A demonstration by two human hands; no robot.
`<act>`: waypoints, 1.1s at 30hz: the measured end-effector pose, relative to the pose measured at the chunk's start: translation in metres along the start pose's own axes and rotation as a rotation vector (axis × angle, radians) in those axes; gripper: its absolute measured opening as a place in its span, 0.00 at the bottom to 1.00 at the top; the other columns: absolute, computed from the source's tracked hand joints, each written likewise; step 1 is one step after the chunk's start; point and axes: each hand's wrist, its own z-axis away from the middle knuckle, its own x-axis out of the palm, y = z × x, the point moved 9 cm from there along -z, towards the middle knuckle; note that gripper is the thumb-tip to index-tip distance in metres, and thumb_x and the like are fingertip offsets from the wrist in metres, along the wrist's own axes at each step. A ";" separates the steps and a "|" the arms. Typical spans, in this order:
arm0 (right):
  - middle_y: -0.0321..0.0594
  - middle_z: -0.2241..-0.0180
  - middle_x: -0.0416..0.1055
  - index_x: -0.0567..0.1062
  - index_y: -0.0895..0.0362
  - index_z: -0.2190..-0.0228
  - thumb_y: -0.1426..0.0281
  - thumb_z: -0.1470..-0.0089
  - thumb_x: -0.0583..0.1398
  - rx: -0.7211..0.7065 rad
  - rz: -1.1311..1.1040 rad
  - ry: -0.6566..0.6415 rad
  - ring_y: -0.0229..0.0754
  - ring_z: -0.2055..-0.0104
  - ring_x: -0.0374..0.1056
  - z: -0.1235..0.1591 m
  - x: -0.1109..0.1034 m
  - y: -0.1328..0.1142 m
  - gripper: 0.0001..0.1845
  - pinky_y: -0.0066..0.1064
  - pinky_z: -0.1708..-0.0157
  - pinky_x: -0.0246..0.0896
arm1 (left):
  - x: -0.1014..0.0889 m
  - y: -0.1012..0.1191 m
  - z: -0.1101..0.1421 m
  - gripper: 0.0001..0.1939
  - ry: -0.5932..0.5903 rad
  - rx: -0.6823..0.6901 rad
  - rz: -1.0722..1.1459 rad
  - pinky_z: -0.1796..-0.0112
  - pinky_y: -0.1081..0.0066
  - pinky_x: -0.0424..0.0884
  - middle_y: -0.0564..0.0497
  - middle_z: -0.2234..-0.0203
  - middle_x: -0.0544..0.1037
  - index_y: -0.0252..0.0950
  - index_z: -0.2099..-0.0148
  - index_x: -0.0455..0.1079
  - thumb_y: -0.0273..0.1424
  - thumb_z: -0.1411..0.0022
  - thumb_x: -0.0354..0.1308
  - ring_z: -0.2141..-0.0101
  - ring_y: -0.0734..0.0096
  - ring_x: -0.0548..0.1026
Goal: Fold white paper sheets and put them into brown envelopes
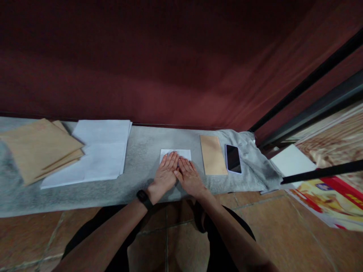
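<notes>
A small white sheet of paper, perhaps folded, lies on the grey cloth in front of me. My left hand rests flat on it, fingers stretched out and pointing away. Beside it, my right hand also lies flat on the paper, its thumb touching the left hand. Both hands cover most of the sheet, so its near part is hidden. To the right of my hands is a brown envelope, lying flat.
A phone lies right of the envelope. At left, large white sheets are stacked, partly under brown envelopes. The grey cloth covers a narrow surface against a dark red wall. Black bars and a colourful box stand at right.
</notes>
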 end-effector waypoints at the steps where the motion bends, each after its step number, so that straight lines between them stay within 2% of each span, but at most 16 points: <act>1: 0.49 0.32 0.57 0.58 0.64 0.32 0.59 0.28 0.45 -0.001 0.007 0.003 0.48 0.28 0.51 0.001 0.001 0.000 0.32 0.45 0.31 0.48 | 0.003 0.001 -0.001 0.33 -0.011 0.003 -0.009 0.30 0.53 0.43 0.40 0.28 0.53 0.26 0.27 0.49 0.27 0.33 0.41 0.28 0.58 0.46; 7: 0.49 0.31 0.55 0.59 0.64 0.32 0.59 0.28 0.46 -0.013 0.041 0.005 0.48 0.28 0.51 0.005 0.003 0.004 0.31 0.45 0.30 0.46 | 0.004 0.001 -0.001 0.31 -0.022 -0.021 0.001 0.30 0.54 0.40 0.41 0.28 0.54 0.28 0.27 0.51 0.33 0.28 0.37 0.28 0.58 0.46; 15: 0.48 0.30 0.53 0.57 0.61 0.31 0.59 0.28 0.47 0.021 0.049 0.000 0.47 0.28 0.49 0.004 0.002 0.009 0.31 0.44 0.30 0.45 | 0.003 -0.002 -0.002 0.30 -0.071 -0.035 0.055 0.30 0.53 0.44 0.40 0.28 0.53 0.29 0.27 0.50 0.33 0.27 0.37 0.28 0.59 0.48; 21: 0.50 0.30 0.52 0.57 0.63 0.31 0.56 0.28 0.47 0.077 0.071 0.008 0.50 0.28 0.48 0.004 0.000 0.017 0.33 0.46 0.30 0.45 | 0.004 -0.019 0.000 0.32 -0.062 -0.073 0.148 0.32 0.57 0.50 0.37 0.28 0.52 0.25 0.27 0.50 0.35 0.28 0.37 0.29 0.59 0.49; 25: 0.51 0.30 0.52 0.55 0.63 0.31 0.56 0.28 0.47 0.109 0.085 0.035 0.51 0.28 0.50 0.005 -0.002 0.023 0.34 0.47 0.31 0.45 | 0.002 -0.032 0.002 0.34 -0.034 -0.111 0.129 0.31 0.55 0.48 0.36 0.29 0.55 0.25 0.28 0.51 0.40 0.27 0.37 0.29 0.58 0.49; 33: 0.55 0.31 0.55 0.57 0.65 0.32 0.54 0.29 0.48 0.209 0.101 0.052 0.55 0.29 0.51 0.005 -0.006 0.033 0.36 0.49 0.32 0.46 | 0.000 -0.055 0.001 0.35 -0.042 -0.234 0.059 0.32 0.51 0.48 0.34 0.29 0.54 0.21 0.28 0.51 0.41 0.27 0.35 0.30 0.52 0.52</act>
